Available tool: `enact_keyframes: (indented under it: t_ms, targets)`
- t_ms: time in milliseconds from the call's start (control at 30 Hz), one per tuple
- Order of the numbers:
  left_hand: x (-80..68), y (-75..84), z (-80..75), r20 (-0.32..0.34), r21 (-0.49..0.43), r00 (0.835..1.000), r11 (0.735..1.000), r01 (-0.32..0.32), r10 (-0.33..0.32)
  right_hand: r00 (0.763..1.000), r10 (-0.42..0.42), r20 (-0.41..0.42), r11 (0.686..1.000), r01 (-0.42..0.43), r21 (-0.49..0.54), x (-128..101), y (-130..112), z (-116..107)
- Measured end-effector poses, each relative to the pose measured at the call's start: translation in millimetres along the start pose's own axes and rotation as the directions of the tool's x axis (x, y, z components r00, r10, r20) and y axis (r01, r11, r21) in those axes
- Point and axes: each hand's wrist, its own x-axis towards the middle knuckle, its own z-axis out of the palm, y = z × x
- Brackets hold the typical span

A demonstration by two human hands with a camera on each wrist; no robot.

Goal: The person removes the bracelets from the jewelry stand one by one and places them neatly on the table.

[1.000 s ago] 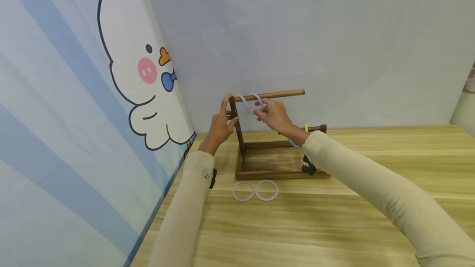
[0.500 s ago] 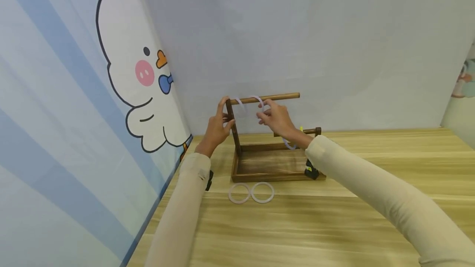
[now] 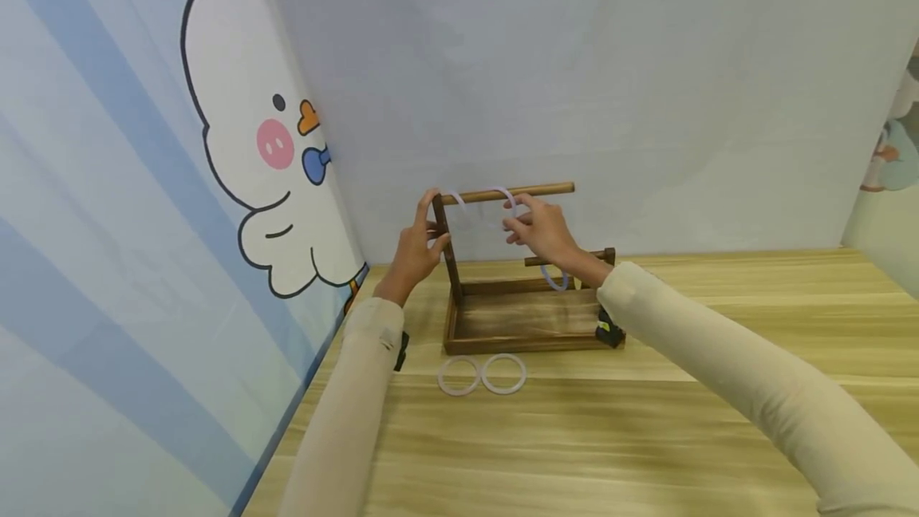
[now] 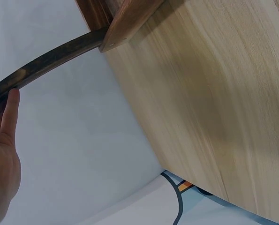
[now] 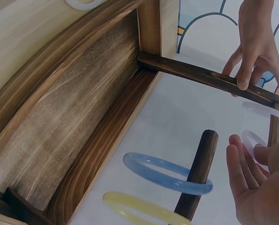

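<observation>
My left hand [image 3: 416, 250] grips the dark upright post [image 3: 449, 258] of a wooden stand near its top; the left wrist view shows fingers [image 4: 11, 112] against that post. My right hand [image 3: 546, 231] pinches a pale lilac ring [image 5: 253, 136] between thumb and fingers. This ring encircles the upper rod [image 3: 549, 190], around its middle. Closer to the post, a second pale ring [image 3: 458, 199] hangs on the same rod. Below, the short lower rod [image 5: 205, 154] carries a blue ring [image 5: 160, 178] and a yellow ring [image 5: 130, 206]. In the head view, my right forearm partly covers that rod.
The stand's shallow wooden tray base [image 3: 534, 344] rests on the wood-grain table [image 3: 574, 437]. Two pale rings, a left ring [image 3: 459, 394] and a right ring [image 3: 504, 392], lie flat in front of it. Behind hangs a grey cloth [image 3: 610, 86]; a cartoon-printed curtain [image 3: 237, 150] flanks the left.
The ring in my right hand has slid a little rightward along the upper rod, away from the post. My left hand stays on the post. The head view has shifted slightly.
</observation>
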Motion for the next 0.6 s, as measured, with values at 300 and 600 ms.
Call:
enact_keyframes:
  t_ms: [300,600]
  targets:
    - [-0.7,2.9,2.7,0.0,-0.017,1.0,1.0,-0.003,0.003,1.0,0.018,-0.017,1.0,-0.018,-0.01,-6.5,9.1,-16.8]
    - [0.1,2.8,2.0,0.012,-0.015,1.0,1.0,0.013,-0.012,0.999,0.04,-0.026,0.999,-0.041,-0.023,-11.7,13.2,-31.6]
